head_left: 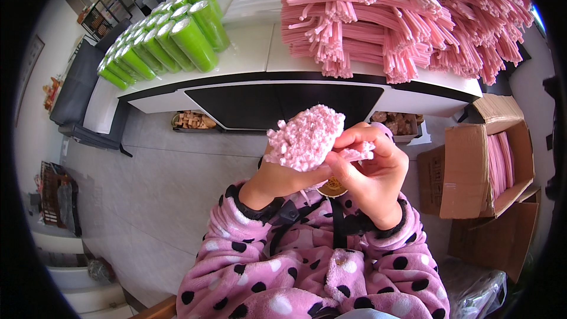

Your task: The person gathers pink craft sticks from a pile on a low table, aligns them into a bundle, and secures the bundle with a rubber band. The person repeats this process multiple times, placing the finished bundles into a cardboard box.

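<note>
My left hand [283, 177] is wrapped around a thick bundle of pink chenille stems [308, 137], whose cut fuzzy ends face up towards the camera. At the bundle's right side, my right hand [372, 168] pinches a few pink stems [358, 152] between thumb and fingers; whether they are apart from the bundle I cannot tell. Most of the bundle's length is hidden below my hands. Beyond them, a large pile of pink chenille stem bundles [376, 26] lies on a white cabinet top [252, 48].
Rows of bright green wrapped rolls [192, 44] stand at the cabinet's left. An open cardboard box [465, 170] with pink stems [500, 164] is at the right, near clear plastic wrapping [480, 292]. Trays of wooden pieces [195, 120] and brownish lumps [396, 123] sit under the cabinet.
</note>
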Motion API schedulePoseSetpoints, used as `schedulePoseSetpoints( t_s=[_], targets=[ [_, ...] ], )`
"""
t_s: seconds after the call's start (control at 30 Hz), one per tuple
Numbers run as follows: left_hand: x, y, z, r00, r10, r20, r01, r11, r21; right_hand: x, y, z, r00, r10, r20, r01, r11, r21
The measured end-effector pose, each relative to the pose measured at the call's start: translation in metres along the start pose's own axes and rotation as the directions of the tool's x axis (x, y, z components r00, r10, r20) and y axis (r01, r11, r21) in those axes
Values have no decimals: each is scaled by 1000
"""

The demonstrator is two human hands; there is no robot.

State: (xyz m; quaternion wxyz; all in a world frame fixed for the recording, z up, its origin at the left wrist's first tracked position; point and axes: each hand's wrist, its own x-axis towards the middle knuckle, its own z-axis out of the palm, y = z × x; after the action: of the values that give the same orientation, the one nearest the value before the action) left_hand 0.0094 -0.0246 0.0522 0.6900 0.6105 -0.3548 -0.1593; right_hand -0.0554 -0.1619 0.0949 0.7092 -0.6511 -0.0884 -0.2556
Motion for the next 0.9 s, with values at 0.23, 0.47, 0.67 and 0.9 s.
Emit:
schedulePoseSetpoints(
  t_s=[0.23, 0.47, 0.67, 0.9],
  targets=[
    [4, 0, 7, 1000, 4, -8, -4, 998, -66, 11, -3, -9, 990, 9, 141, 9, 992, -126],
    [4, -5, -2, 999, 22, -28, -23, 999, -45, 9, 2, -7, 994, -20, 110, 21, 1000, -1],
    [2, -7, -4, 999, 13, -31, -15, 999, -42, 8, 7, -8, 988, -116, 105, 116, 993, 7],
    [5, -14, 1, 997, -65, -46, 62, 995, -73, 4, 8, -5, 991, -133, 0, 133, 991, 16]
  ],
)
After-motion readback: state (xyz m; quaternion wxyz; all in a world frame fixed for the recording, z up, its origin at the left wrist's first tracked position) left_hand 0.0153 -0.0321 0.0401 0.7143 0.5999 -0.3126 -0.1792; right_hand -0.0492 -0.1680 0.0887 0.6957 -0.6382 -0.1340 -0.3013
